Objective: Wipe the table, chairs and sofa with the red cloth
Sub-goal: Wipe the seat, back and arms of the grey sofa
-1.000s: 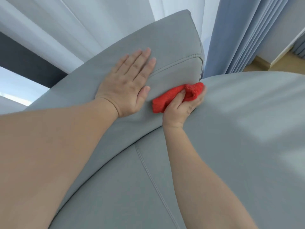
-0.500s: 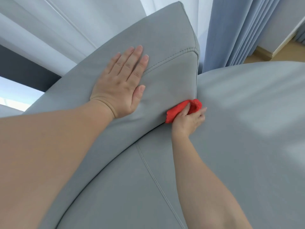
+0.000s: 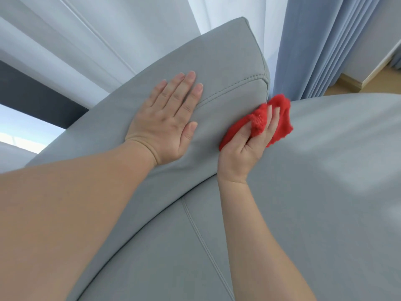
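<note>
Sofa (image 3: pixel 325 213): grey, smooth upholstery with stitched seams; fills most of the head view.
Backrest cushion (image 3: pixel 217 53): part of the sofa, running from lower left to upper centre; a piped seam edges its front face near the corner.
Seat seam (image 3: pixel 201 235): a stitched line running down the seat surface between the two forearms.
Left hand (image 3: pixel 165 120): lies palm down on the backrest cushion, fingers straight and close together, thumb out to the side; it holds nothing.
Right hand (image 3: pixel 245 148): curled round the red cloth, with its fingers (image 3: pixel 270 118) laid over the bunched fabric and the thumb tucked against the cloth's near side.
Red cloth (image 3: pixel 284 122): bunched, fuzzy texture; pressed against the sofa where the end of the backrest cushion meets the seat, just beside the cushion's piped corner. Cloth shows above, right of and below the fingers.
Hands, relative: apart, the left on the cushion's top and the right lower and further right, with a strip of grey cushion front between them.
Sheer curtain (image 3: pixel 86 40): white, hanging behind the sofa, upper left to upper centre.
Heavy curtain (image 3: pixel 314 51): blue-grey, pleated, upper right, behind the cushion's corner.
Dark panel (image 3: pixel 32 88): a dark grey band at the left edge, behind the sheer curtain.
Floor (image 3: pixel 373 81): light wood, a small patch at the far right, bordered by a pale skirting board (image 3: pixel 351 82).
</note>
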`<action>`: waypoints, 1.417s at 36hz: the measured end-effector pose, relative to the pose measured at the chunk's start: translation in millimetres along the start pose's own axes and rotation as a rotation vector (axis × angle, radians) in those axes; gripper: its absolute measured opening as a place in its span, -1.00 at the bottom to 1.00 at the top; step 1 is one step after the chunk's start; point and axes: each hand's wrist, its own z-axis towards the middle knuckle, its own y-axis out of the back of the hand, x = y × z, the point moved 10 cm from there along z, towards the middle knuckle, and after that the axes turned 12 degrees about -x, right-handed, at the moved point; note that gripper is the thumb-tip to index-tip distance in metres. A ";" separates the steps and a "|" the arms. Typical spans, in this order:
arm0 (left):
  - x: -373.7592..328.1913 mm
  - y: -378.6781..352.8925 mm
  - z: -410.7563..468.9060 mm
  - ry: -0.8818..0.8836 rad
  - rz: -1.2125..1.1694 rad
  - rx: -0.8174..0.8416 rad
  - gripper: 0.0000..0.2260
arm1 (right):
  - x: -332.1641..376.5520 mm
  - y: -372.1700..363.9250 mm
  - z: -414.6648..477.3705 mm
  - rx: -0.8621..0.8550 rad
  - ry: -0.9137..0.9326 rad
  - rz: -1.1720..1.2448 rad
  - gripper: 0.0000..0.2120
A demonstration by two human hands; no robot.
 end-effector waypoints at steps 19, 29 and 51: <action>-11.9 31.9 -28.3 0.348 0.101 -0.083 -0.50 | 68.0 -27.0 27.1 0.675 1.077 -0.199 -0.49; -178.2 -74.6 -291.8 0.858 -0.102 0.483 -0.49 | 61.9 -25.0 -15.3 0.755 1.551 -0.094 -0.53; -194.7 -98.8 -306.3 0.901 -0.098 0.256 -0.22 | -113.6 7.6 -97.4 0.978 2.120 -0.536 -0.50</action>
